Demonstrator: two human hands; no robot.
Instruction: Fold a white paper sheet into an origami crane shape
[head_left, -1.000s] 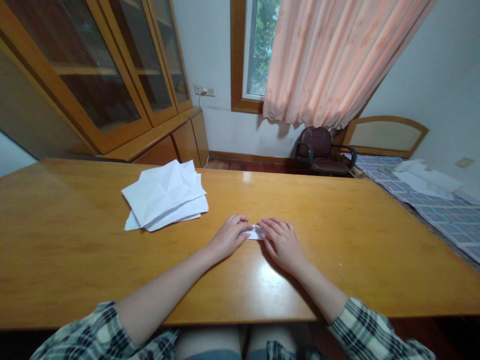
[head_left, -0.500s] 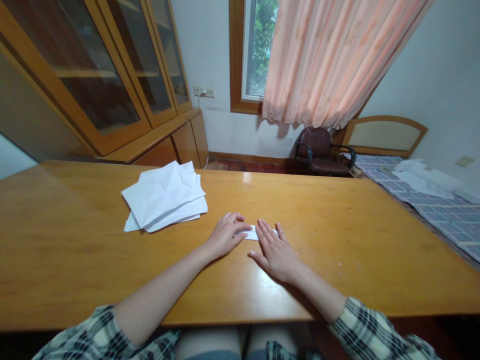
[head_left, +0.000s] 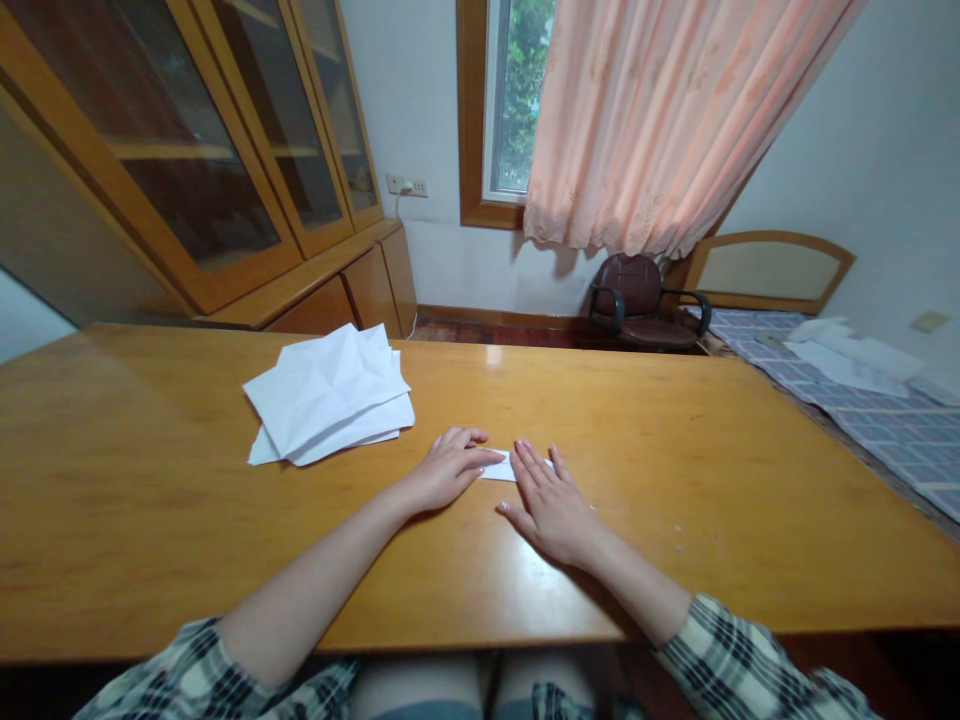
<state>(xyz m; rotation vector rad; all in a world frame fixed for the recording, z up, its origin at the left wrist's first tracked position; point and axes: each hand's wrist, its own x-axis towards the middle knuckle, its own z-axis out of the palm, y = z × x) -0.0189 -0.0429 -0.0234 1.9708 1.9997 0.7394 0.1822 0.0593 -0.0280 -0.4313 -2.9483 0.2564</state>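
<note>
A small folded strip of white paper (head_left: 498, 468) lies flat on the wooden table (head_left: 420, 590), partly covered by both hands. My right hand (head_left: 553, 508) rests palm down over its right part, fingers stretched out and the thumb apart. From the other side, my left hand (head_left: 448, 472) touches the strip's left end with its fingertips, fingers loosely extended. To the left lies a stack of creased white paper sheets (head_left: 330, 395), with neither hand on it.
Tiny white paper scraps (head_left: 678, 528) lie right of my right hand. Beyond the table stand a glass-door cabinet (head_left: 285, 240), a brown armchair (head_left: 637, 300) and a bed (head_left: 862, 420) with white papers on it.
My left hand has shifted slightly left along the strip, and a little more of the strip's left part shows. My right hand stays pressed in place.
</note>
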